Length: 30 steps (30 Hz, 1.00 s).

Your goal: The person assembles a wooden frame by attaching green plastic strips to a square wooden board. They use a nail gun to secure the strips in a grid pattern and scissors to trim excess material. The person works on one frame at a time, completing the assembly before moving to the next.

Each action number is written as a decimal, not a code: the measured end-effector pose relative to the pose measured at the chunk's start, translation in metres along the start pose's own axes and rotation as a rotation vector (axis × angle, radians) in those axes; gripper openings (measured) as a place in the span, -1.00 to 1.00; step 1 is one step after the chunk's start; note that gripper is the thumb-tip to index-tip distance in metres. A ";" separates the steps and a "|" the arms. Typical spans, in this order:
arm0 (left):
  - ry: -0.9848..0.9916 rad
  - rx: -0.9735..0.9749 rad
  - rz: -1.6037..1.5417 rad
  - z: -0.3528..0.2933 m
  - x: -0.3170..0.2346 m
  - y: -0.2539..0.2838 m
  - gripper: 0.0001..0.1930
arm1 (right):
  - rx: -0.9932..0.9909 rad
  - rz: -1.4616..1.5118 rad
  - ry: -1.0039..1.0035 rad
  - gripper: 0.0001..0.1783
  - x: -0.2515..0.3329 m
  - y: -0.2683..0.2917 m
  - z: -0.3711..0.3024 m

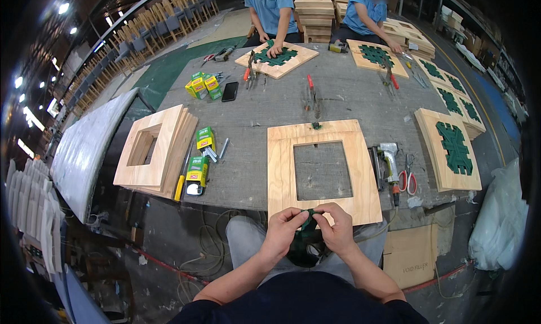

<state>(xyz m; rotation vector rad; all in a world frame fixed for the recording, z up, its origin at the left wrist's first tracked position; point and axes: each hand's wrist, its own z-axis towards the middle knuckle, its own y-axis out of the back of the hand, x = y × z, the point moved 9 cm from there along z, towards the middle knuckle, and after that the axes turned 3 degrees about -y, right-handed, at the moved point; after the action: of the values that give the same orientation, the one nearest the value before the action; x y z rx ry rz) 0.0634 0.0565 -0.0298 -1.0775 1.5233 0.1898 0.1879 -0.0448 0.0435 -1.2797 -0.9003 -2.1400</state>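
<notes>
My left hand (283,232) and my right hand (337,229) meet at the near edge of a square wooden frame (280,166) with a square opening. Both pinch a dark green webbing strap (307,222) between thumb and fingers. Its lower length hangs toward my lap in a dark bundle (304,250). At the frame's far edge sits a small green scrap of webbing (316,125). Right of the frame lie a nail gun (390,163) and red-handled scissors (407,180).
Stacked wooden frames (152,155) stand at left, beside yellow-green staple boxes (197,167). Frames with woven green webbing (455,149) are stacked at right. Across the table, two people in blue shirts work on webbed frames (276,59). Pliers (311,95) and a phone (230,91) lie mid-table.
</notes>
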 end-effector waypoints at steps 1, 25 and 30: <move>-0.001 0.002 -0.003 0.000 -0.001 -0.001 -0.92 | 0.006 -0.030 0.019 -0.80 0.002 0.000 0.001; -0.788 -0.136 0.962 -0.034 -0.073 -0.030 -0.79 | -0.072 -0.116 0.174 -0.79 0.018 0.001 -0.001; -0.938 -0.167 1.117 -0.039 -0.081 -0.041 -0.83 | -0.060 -0.126 0.148 -0.81 0.012 0.000 0.000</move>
<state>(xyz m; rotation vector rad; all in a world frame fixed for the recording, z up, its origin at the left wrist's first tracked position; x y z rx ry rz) 0.0546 0.0500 0.0682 -0.0465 1.0548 1.3899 0.1829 -0.0457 0.0545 -1.1007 -0.8815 -2.3409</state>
